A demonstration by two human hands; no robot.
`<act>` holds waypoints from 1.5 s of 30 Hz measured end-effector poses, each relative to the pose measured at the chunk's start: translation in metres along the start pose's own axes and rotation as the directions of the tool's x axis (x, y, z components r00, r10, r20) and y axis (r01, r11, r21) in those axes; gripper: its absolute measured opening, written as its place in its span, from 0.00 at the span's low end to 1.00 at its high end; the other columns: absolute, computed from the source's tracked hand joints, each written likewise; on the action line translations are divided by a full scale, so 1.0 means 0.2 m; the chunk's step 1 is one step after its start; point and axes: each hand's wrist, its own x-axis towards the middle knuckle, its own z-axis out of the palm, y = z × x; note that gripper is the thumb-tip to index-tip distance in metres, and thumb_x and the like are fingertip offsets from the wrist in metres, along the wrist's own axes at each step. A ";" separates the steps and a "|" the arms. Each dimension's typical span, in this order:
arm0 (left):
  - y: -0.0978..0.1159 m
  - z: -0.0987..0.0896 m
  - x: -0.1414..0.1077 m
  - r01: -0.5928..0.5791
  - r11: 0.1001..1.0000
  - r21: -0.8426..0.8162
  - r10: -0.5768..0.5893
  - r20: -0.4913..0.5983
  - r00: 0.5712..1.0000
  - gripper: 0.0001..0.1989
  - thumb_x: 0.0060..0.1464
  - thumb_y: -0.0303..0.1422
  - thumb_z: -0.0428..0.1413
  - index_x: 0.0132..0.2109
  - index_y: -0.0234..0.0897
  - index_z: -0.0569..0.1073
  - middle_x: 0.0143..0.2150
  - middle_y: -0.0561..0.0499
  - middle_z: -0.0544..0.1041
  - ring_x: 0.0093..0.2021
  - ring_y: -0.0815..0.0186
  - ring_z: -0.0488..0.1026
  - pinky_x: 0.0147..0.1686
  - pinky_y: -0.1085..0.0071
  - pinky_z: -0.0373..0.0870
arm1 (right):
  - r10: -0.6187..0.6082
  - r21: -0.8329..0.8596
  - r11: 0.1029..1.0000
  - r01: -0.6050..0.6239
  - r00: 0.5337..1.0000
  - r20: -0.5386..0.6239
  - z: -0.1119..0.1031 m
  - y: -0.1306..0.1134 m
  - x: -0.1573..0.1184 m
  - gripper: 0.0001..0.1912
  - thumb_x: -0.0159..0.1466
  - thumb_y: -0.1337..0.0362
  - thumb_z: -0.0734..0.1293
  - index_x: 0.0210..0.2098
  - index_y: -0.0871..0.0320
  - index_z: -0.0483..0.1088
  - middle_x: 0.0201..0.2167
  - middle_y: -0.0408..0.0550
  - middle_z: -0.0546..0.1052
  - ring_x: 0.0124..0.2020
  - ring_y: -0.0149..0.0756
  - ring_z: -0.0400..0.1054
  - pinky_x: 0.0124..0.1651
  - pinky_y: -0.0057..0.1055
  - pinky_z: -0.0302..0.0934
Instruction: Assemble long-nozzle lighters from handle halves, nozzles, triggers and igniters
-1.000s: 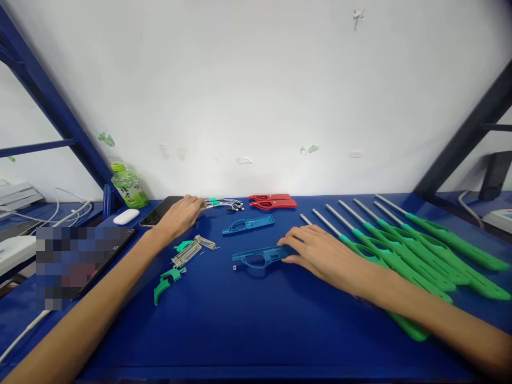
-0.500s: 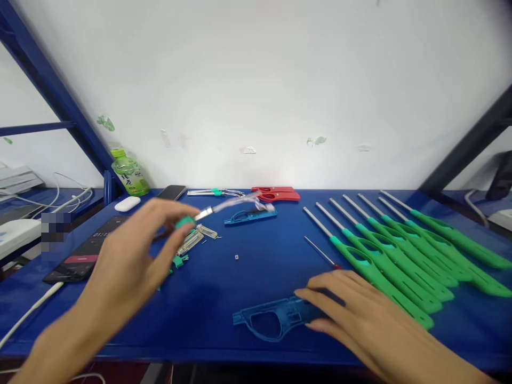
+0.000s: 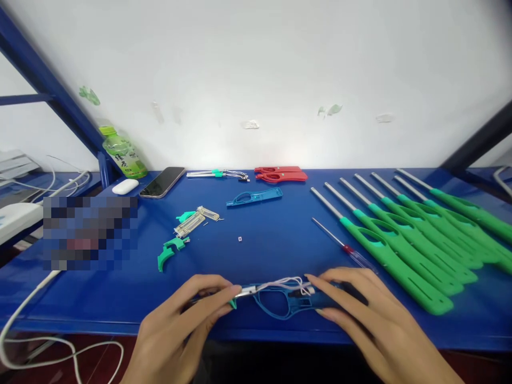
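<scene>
Close to the table's front edge lies a blue plastic lighter shell half (image 3: 276,306) with a finger loop, its inner side up. My left hand (image 3: 192,314) is closed on a metal lighter tube with a green collar (image 3: 247,290), at the shell's left end. Pale wires (image 3: 286,282) run from the tube across the shell to a small black and white part (image 3: 306,292). My right hand (image 3: 356,304) curls around the shell's right end, thumb and fingers on either side; that end is partly hidden. Right of centre lies a screwdriver with a red and clear handle (image 3: 358,258).
Several assembled green lighters (image 3: 400,256) lie in a row at the right. Another blue shell half (image 3: 256,197), red shells (image 3: 280,175) and a wired tube set (image 3: 218,174) lie farther back. Green pieces (image 3: 174,245), clear parts (image 3: 190,224) and a phone (image 3: 164,181) are at left.
My left hand has moved right and down, bringing the tube and its wires over the blue shell half. My right hand stays at the shell's right end. The view has tilted down slightly.
</scene>
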 end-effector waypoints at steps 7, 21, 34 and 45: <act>-0.03 0.05 0.02 -0.051 0.997 0.064 0.051 0.000 0.999 0.20 0.71 0.29 0.52 0.58 0.63 0.78 0.52 0.55 0.82 0.45 0.64 0.83 0.40 0.72 0.82 | 0.000 0.000 1.000 0.000 1.000 -0.009 -0.01 0.00 0.01 0.20 0.78 0.57 0.61 0.66 0.42 0.70 0.54 0.46 0.79 0.53 0.41 0.78 0.50 0.34 0.78; -0.02 0.01 0.01 -0.158 0.970 0.185 0.157 0.022 0.987 0.30 0.66 0.17 0.47 0.62 0.53 0.77 0.55 0.52 0.78 0.50 0.67 0.78 0.46 0.73 0.75 | -0.010 -0.002 1.000 0.010 1.000 0.012 -0.01 0.01 0.00 0.22 0.77 0.58 0.63 0.68 0.42 0.68 0.56 0.45 0.78 0.56 0.39 0.75 0.56 0.34 0.73; -0.03 -0.04 0.07 -0.223 0.953 0.207 0.199 0.129 0.971 0.36 0.62 0.14 0.41 0.65 0.54 0.75 0.54 0.51 0.79 0.47 0.67 0.78 0.44 0.72 0.75 | 0.010 0.008 1.000 -0.011 1.000 0.028 -0.01 0.01 -0.01 0.22 0.77 0.59 0.63 0.69 0.41 0.67 0.56 0.44 0.77 0.58 0.38 0.73 0.59 0.34 0.70; -0.04 -0.05 0.07 -0.257 0.953 0.161 0.234 0.144 0.961 0.35 0.65 0.14 0.41 0.67 0.53 0.72 0.54 0.51 0.77 0.49 0.67 0.75 0.49 0.72 0.71 | 0.026 0.003 1.000 -0.026 0.999 0.028 -0.02 -0.01 0.00 0.21 0.77 0.59 0.62 0.68 0.40 0.67 0.56 0.43 0.77 0.56 0.37 0.74 0.59 0.34 0.69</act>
